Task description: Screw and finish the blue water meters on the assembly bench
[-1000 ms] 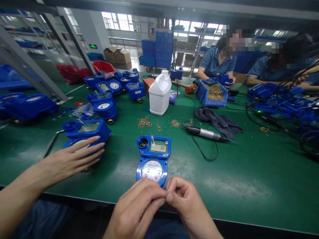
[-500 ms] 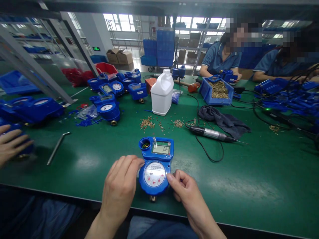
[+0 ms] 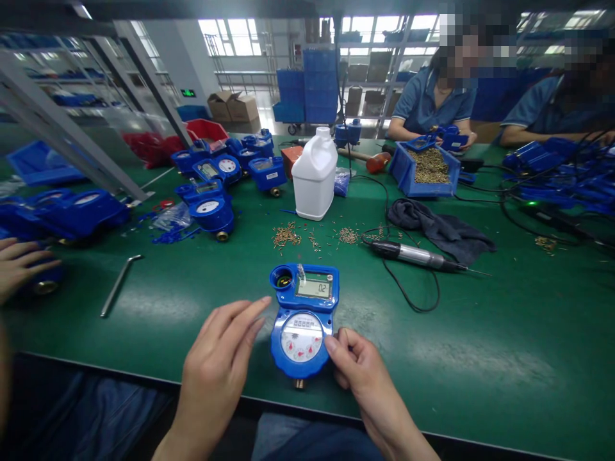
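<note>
A blue meter (image 3: 304, 307) lies face up near the front edge of the worktop (image 3: 480, 301), its brass fitting (image 3: 300, 384) toward the near side. Its display (image 3: 314, 288) reads "0.2"; smaller marks there are too faint to read. On the round dial (image 3: 302, 337) below, a counter (image 3: 303, 324) shows a row of zeros, the last digit unclear, under a line of print too small to make out; red pointers sit at the near part.

Of the hands, the left hand (image 3: 216, 358) is loosely open just left of the meter, fingers stretched toward it, with nothing visibly held; contact is unclear. The right hand (image 3: 358, 365) has its fingers curled and its thumb against the meter's right edge; whether it grips the edge or something small cannot be told.

Beyond the meter lie loose screws (image 3: 287, 235), and to their right a screwdriver (image 3: 416, 255) and a dark cloth (image 3: 439, 225). The white jug (image 3: 314, 179) behind shows no readable label. Farther left, a meter (image 3: 266, 168) bears a white sticker (image 3: 272, 176), its text illegible. A hex key (image 3: 120, 286) lies at left, near a co-worker's hand (image 3: 24, 266). The green sign (image 3: 188, 93) far back is too small to read.
</note>
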The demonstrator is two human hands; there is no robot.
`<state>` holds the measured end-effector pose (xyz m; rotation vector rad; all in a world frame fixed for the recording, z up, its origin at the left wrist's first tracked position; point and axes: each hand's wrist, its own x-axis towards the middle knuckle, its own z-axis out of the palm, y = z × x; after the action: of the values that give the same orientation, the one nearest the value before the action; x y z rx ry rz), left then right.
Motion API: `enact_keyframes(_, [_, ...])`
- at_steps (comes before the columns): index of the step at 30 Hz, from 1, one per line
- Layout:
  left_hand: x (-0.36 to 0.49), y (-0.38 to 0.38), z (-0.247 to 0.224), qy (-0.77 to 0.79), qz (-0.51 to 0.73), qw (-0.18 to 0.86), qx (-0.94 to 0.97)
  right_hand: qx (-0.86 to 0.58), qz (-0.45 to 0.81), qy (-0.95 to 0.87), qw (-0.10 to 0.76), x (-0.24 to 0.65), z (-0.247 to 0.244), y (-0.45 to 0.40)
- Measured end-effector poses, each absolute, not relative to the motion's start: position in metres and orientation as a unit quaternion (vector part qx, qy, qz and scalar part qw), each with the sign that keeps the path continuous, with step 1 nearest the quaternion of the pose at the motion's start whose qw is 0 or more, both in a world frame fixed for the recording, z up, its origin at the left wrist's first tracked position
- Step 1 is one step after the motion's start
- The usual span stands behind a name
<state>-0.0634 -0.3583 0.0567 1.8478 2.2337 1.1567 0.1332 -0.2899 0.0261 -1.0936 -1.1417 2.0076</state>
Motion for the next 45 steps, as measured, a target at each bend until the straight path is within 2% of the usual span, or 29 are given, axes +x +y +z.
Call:
enact_keyframes(2, [-0.061,-0.351,0.054,0.746,0.441,0.159,0.473,-0.409,0.751,-0.430,0.289,0.134,0.025,-0.290])
enact_keyframes(5, [-0.053,-0.340,0.054,0.684,0.493,0.421,0.334,-0.411,0.749,-0.434,0.287,0.135,0.026,-0.291])
enact_keyframes(7, [-0.046,-0.337,0.054,0.637,0.513,0.502,0.282,-0.409,0.749,-0.435,0.287,0.136,0.027,-0.292])
enact_keyframes(15, [-0.032,-0.334,0.049,0.614,0.566,0.487,0.255,-0.401,0.752,-0.429,0.299,0.133,0.020,-0.291])
enact_keyframes(20, [-0.037,-0.331,0.043,0.604,0.572,0.485,0.269,-0.379,0.786,-0.382,0.304,0.136,0.033,-0.294])
enact_keyframes(24, [-0.047,-0.324,0.043,0.575,0.556,0.524,0.293,-0.324,0.845,-0.266,0.332,0.146,0.042,-0.296])
enact_keyframes(28, [-0.056,-0.316,0.049,0.562,0.516,0.563,0.317,-0.323,0.845,-0.250,0.345,0.156,0.041,-0.295])
enact_keyframes(31, [-0.061,-0.313,0.054,0.594,0.481,0.541,0.351,-0.317,0.839,-0.253,0.363,0.160,0.042,-0.295])
enact_keyframes(34, [-0.065,-0.315,0.057,0.639,0.461,0.472,0.395,-0.298,0.851,-0.231,0.367,0.162,0.044,-0.297])
enact_keyframes(36, [-0.064,-0.320,0.061,0.676,0.465,0.394,0.414,-0.284,0.862,-0.204,0.367,0.161,0.044,-0.297])
enact_keyframes(39, [-0.051,-0.334,0.074,0.719,0.454,0.192,0.490,-0.272,0.872,-0.165,0.372,0.160,0.045,-0.298])
enact_keyframes(42, [-0.026,-0.346,0.090,0.659,0.409,0.049,0.629,-0.253,0.887,-0.132,0.364,0.158,0.048,-0.299])
enact_keyframes(45, [-0.002,-0.350,0.098,0.558,0.400,0.046,0.726,-0.232,0.894,-0.120,0.363,0.157,0.053,-0.300])
